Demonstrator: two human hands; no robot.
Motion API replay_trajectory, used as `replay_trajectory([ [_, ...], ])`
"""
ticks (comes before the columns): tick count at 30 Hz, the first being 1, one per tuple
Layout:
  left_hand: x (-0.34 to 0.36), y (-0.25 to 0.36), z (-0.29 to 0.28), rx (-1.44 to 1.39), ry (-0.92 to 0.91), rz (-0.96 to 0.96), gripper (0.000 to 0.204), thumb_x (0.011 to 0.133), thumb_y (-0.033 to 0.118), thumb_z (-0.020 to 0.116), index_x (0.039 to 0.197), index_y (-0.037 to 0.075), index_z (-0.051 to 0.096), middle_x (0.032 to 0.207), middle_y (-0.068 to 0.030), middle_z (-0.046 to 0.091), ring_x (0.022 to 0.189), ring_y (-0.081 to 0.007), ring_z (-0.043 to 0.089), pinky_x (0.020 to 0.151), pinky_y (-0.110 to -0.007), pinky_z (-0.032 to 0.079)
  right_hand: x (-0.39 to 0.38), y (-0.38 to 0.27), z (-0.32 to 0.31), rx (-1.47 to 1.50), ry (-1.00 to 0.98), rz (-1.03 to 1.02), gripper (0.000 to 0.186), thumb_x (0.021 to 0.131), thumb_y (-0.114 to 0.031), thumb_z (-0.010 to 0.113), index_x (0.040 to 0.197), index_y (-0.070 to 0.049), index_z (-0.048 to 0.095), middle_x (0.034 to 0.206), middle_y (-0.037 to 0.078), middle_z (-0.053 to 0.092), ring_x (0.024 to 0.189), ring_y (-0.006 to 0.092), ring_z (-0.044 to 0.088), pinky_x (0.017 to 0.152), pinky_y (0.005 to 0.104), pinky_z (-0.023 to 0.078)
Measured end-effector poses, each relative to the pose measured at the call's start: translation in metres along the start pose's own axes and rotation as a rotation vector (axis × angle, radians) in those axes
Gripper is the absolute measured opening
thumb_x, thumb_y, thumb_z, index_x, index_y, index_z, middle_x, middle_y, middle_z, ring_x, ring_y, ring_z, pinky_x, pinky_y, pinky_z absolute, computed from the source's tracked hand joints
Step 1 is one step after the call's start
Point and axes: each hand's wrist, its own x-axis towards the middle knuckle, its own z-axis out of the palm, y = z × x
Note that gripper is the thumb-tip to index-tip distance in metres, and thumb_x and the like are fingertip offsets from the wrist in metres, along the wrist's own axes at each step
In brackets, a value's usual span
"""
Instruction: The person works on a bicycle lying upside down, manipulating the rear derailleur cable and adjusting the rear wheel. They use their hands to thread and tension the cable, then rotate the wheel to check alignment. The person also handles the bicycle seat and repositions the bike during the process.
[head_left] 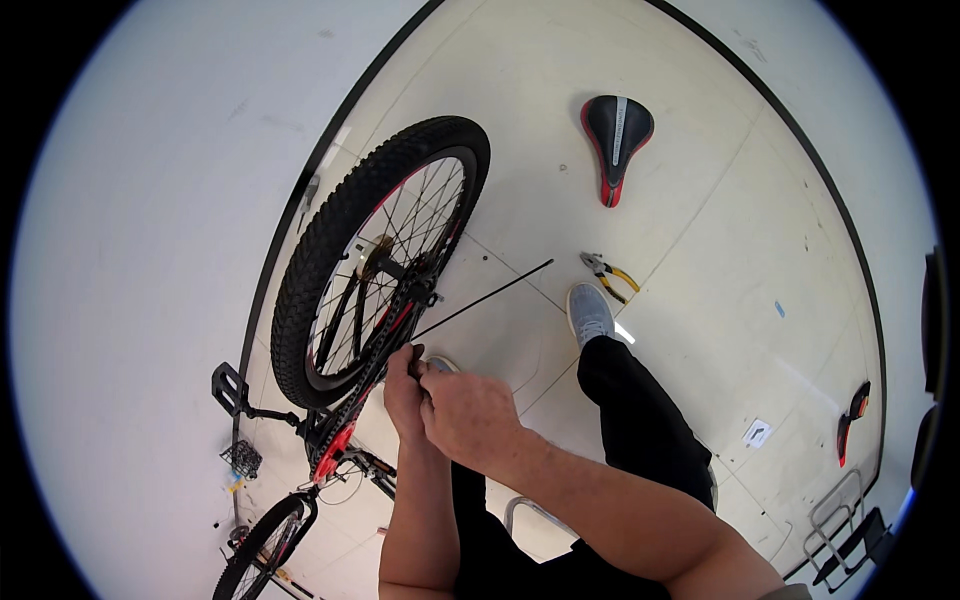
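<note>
- Head view: the left hand [403, 400] and the right hand [470, 412] meet just beside the bike [335, 448], on its right in the picture.
- The left fingers close in on a small dark part [417, 354], of which only a little shows between the two hands.
- The right fingers curl in tightly next to the left ones, touching or nearly so; whether they also have hold of the part cannot be told.
- A thin black rod [484, 301] slants up and right from just above the grip, its far end clear of the bike; whether the fingers hold its near end cannot be told.
- The rear wheel [296, 300] stands up and left of the grip, with the chain running down from its hub.
- A pedal [230, 388] sticks out well to the left of the grip, and the front wheel [240, 562] is farther off, down and left.
- Pliers [610, 275] with yellow handles lie up and right of the grip, just above a grey shoe [590, 315].
- A black and red saddle [617, 145] lies on the floor [720, 240], farther up and right.
- Well to the right of the grip lies a white card [757, 432]; beyond it is a red and black object [852, 425].
</note>
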Motion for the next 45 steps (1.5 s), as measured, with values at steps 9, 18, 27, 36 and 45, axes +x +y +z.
replay_trajectory([
  [9,-0.012,-0.005,0.008,-0.058,0.090,0.001,0.021,0.095,0.020,0.061,0.096,-0.001,0.062,0.075,-0.0035,0.055,0.068,-0.0137,0.053,0.063,-0.029,0.045,0.007,-0.003,-0.011,-0.001,-0.075,0.076,0.022,0.093,-0.021,0.058,0.108,-0.009,0.069,0.093,0.017,0.074,0.085,0.0383,0.071,0.078,0.0480,0.056],
  [18,-0.026,0.010,0.002,-0.300,0.078,-0.087,0.013,0.094,0.013,0.063,0.092,0.000,0.060,0.074,-0.0046,0.054,0.062,-0.0142,0.053,0.054,-0.030,0.047,0.005,-0.008,0.007,-0.045,-0.024,0.015,0.019,0.091,-0.017,0.065,0.102,-0.002,0.070,0.080,0.017,0.071,0.073,0.0346,0.069,0.069,0.0402,0.054],
  [27,-0.032,0.003,-0.008,-0.548,0.093,-0.202,0.017,0.096,0.018,0.067,0.092,0.001,0.064,0.083,-0.0040,0.059,0.075,-0.0130,0.056,0.065,-0.029,0.048,0.007,0.000,0.032,0.017,-0.003,-0.007,0.018,0.091,-0.007,0.066,0.105,0.003,0.070,0.080,0.010,0.072,0.070,0.0121,0.064,0.065,0.0282,0.051],
  [36,-0.041,0.012,-0.016,-0.698,0.142,-0.304,0.022,0.096,0.022,0.069,0.093,0.000,0.065,0.085,-0.0040,0.060,0.078,-0.0136,0.056,0.070,-0.029,0.049,0.010,-0.010,0.037,0.023,-0.043,0.030,0.018,0.090,-0.007,0.068,0.106,0.003,0.071,0.083,0.005,0.071,0.070,0.0080,0.062,0.065,0.0246,0.050],
  [45,-0.041,0.010,-0.022,-0.751,0.110,-0.313,0.022,0.098,0.022,0.065,0.098,0.000,0.063,0.089,-0.0055,0.060,0.079,-0.0148,0.057,0.072,-0.030,0.051,0.005,-0.010,0.047,0.074,0.060,-0.067,0.017,0.093,-0.005,0.069,0.109,0.002,0.070,0.088,0.006,0.074,0.077,0.0092,0.067,0.071,0.0257,0.054],
])
